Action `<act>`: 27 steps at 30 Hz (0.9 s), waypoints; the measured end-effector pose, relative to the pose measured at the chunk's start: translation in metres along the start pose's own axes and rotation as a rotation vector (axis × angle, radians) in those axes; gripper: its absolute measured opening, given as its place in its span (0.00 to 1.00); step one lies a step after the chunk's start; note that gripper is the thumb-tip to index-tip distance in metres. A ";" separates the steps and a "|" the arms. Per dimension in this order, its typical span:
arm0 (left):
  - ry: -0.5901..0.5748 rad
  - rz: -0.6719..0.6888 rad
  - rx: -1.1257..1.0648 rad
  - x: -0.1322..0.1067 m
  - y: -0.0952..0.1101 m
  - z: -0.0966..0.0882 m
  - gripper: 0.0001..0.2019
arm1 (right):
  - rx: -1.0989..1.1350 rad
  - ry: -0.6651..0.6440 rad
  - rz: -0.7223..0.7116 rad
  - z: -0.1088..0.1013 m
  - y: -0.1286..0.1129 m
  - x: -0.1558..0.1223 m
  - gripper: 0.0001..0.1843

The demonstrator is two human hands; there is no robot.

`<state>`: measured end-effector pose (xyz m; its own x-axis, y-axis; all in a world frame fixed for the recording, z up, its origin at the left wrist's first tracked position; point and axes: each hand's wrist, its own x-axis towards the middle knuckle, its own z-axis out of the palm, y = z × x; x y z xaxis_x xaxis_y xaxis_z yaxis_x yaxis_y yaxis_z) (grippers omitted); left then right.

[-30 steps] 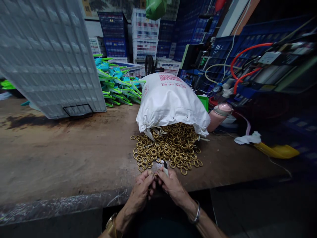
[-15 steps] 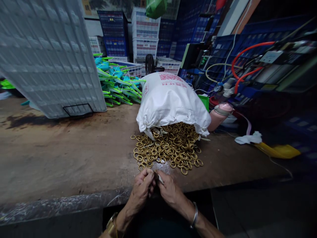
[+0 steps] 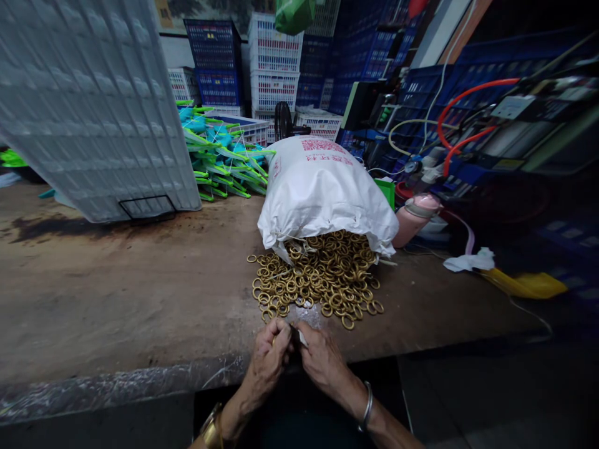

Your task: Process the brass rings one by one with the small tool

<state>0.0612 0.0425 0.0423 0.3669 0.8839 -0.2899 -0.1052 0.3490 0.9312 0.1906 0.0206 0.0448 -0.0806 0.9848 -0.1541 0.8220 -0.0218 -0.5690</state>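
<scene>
At the table's front edge, my left hand (image 3: 269, 352) is closed, with a brass-coloured sliver between its fingers that looks like part of a ring. Close beside it, my right hand (image 3: 324, 357) is closed too. A small white piece (image 3: 302, 338) sticks out by its thumb and index finger; its kind is hidden. The fingertips of both hands almost meet. Just beyond them lies a heap of brass-coloured rings (image 3: 322, 280), spilling from the open mouth of a white woven sack (image 3: 322, 187) with red print.
Left of the sack are green and blue plastic hangers (image 3: 224, 156) and a tall translucent ribbed panel (image 3: 107, 112). A pink bottle (image 3: 415, 218), a white cloth (image 3: 469, 260) and a yellow strip (image 3: 528, 285) lie right. Crates (image 3: 274, 62) are stacked behind the wooden table (image 3: 140, 293).
Both hands stay in nearly the same place, fingertips close together. The white piece by my right thumb has shifted slightly. The sack and the rings have not moved.
</scene>
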 end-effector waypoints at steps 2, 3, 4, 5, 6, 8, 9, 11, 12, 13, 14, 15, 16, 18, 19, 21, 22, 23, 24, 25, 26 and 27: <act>0.005 0.009 0.012 -0.003 0.000 -0.001 0.20 | -0.046 -0.036 -0.003 -0.002 0.001 0.001 0.15; 0.002 -0.002 0.006 -0.005 0.000 -0.002 0.21 | -0.076 -0.047 -0.001 -0.004 0.002 0.001 0.15; -0.007 -0.014 -0.008 -0.008 0.001 -0.002 0.21 | -0.107 -0.049 0.003 -0.005 0.004 0.003 0.15; -0.025 -0.029 -0.026 -0.010 0.002 -0.002 0.20 | -0.137 -0.038 0.012 -0.006 0.007 0.004 0.15; -0.048 -0.044 -0.050 -0.013 0.004 -0.002 0.20 | -0.164 -0.016 0.026 -0.007 0.010 0.005 0.14; -0.099 -0.069 -0.129 -0.017 0.010 -0.002 0.18 | -0.207 0.046 0.056 -0.009 0.016 0.009 0.13; -0.120 -0.080 -0.190 -0.018 0.013 -0.001 0.17 | -0.222 0.081 0.073 -0.010 0.018 0.011 0.12; -0.137 -0.106 -0.335 -0.017 0.018 -0.001 0.16 | -0.244 0.155 0.122 -0.012 0.021 0.016 0.11; -0.140 -0.118 -0.402 -0.016 0.020 -0.001 0.15 | -0.251 0.190 0.148 -0.014 0.021 0.019 0.11; -0.142 -0.131 -0.453 -0.014 0.020 -0.002 0.15 | -0.259 0.218 0.178 -0.016 0.021 0.021 0.10; -0.145 -0.144 -0.486 -0.012 0.020 -0.003 0.15 | -0.271 0.238 0.208 -0.017 0.020 0.023 0.10; -0.147 -0.154 -0.506 -0.011 0.019 -0.004 0.14 | -0.287 0.245 0.229 -0.019 0.019 0.026 0.11; -0.150 -0.159 -0.516 -0.010 0.017 -0.006 0.14 | -0.306 0.241 0.241 -0.019 0.019 0.028 0.11; -0.154 -0.161 -0.532 -0.009 0.013 -0.008 0.11 | -0.350 0.221 0.251 -0.020 0.017 0.032 0.11; -0.157 -0.160 -0.545 -0.008 0.011 -0.009 0.10 | -0.370 0.216 0.249 -0.020 0.017 0.033 0.11; -0.171 -0.168 -0.578 -0.007 0.009 -0.010 0.08 | -0.396 0.220 0.236 -0.018 0.018 0.036 0.10; -0.178 -0.175 -0.596 -0.006 0.009 -0.010 0.08 | -0.403 0.227 0.232 -0.017 0.019 0.037 0.10; -0.184 -0.187 -0.613 -0.006 0.008 -0.011 0.09 | -0.402 0.234 0.226 -0.017 0.020 0.038 0.10; -0.189 -0.205 -0.630 -0.005 0.008 -0.011 0.10 | -0.397 0.238 0.220 -0.016 0.021 0.038 0.10; -0.191 -0.227 -0.650 -0.004 0.008 -0.012 0.10 | -0.389 0.243 0.215 -0.016 0.022 0.039 0.09; -0.191 -0.252 -0.672 -0.003 0.008 -0.012 0.10 | -0.379 0.249 0.212 -0.016 0.023 0.039 0.08; -0.189 -0.276 -0.696 -0.002 0.008 -0.012 0.11 | -0.371 0.257 0.209 -0.016 0.024 0.039 0.08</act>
<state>0.0483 0.0474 0.0476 0.6092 0.6904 -0.3902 -0.5211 0.7194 0.4592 0.2161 0.0610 0.0378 0.2106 0.9776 -0.0039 0.9547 -0.2066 -0.2142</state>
